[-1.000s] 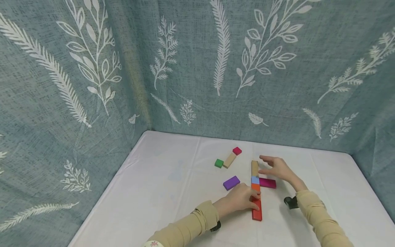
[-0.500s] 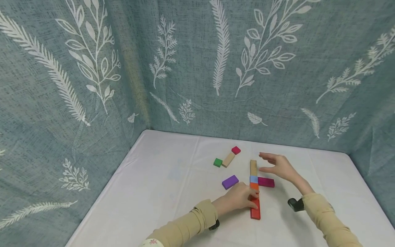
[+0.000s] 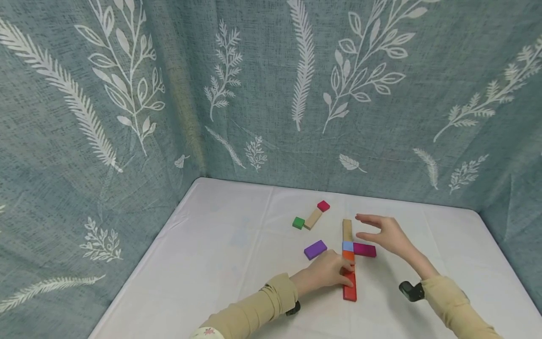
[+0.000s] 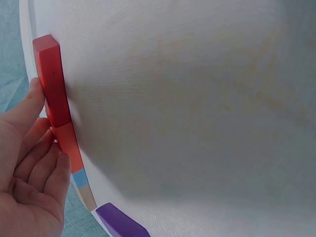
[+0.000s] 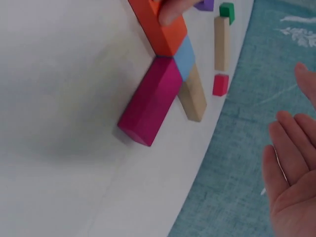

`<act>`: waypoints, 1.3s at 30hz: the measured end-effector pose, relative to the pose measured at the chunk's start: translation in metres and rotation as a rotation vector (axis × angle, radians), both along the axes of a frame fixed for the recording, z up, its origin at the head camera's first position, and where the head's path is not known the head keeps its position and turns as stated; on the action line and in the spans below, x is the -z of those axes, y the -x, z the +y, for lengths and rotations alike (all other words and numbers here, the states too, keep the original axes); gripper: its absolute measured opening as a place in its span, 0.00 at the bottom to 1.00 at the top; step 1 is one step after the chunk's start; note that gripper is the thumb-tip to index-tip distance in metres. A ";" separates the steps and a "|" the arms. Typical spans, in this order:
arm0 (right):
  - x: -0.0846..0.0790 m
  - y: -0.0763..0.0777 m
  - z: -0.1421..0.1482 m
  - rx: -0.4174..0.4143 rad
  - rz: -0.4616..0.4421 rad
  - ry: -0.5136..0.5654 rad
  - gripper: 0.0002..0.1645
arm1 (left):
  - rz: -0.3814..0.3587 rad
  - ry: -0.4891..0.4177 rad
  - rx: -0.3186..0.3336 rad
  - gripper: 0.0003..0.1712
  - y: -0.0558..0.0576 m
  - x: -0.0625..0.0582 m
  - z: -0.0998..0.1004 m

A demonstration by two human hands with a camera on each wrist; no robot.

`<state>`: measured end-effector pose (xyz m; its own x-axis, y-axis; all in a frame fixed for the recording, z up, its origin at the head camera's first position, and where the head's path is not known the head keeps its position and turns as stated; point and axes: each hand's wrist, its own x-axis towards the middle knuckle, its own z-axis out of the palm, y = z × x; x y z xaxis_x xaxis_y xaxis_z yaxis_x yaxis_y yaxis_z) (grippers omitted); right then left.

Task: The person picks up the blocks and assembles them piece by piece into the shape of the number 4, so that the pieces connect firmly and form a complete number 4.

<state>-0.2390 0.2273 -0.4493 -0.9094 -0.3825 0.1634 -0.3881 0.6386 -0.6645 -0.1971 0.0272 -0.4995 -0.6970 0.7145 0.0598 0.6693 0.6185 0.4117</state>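
A straight row of blocks runs away from me: a red block (image 3: pixel 349 294) nearest, then an orange block (image 3: pixel 348 255), a light blue block (image 3: pixel 347 246) and a plain wooden block (image 3: pixel 347 229). A magenta block (image 3: pixel 365 250) juts out to the right beside the blue one. My left hand (image 3: pixel 325 271) rests on the row, its thumb on the red block and its fingertips at the orange one, partly covering both. To the right of the wooden block my right hand (image 3: pixel 388 234) hovers, fingers extended, thumb apart, nothing in it.
Left of the row lies a purple block (image 3: pixel 315 249). Farther back, a green block (image 3: pixel 298 222), a wooden block (image 3: pixel 313 219) and a small pinkish-red block (image 3: pixel 323 205) form a slanted line. A patterned curtain (image 3: pixel 271 108) borders the white-covered table (image 3: pixel 211 245).
My right hand has drawn slightly back to the right, away from the wooden block. The left hand keeps its place on the row, and the blocks stay put.
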 end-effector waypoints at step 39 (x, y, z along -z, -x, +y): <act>0.060 -0.049 -0.022 0.146 0.122 -0.139 0.21 | 0.076 0.020 0.011 0.18 0.000 0.002 0.002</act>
<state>-0.1904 0.2057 -0.5092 -0.9335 -0.2746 0.2304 -0.3567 0.7758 -0.5205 -0.1968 0.0288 -0.5018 -0.6834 0.7234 0.0981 0.7048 0.6188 0.3471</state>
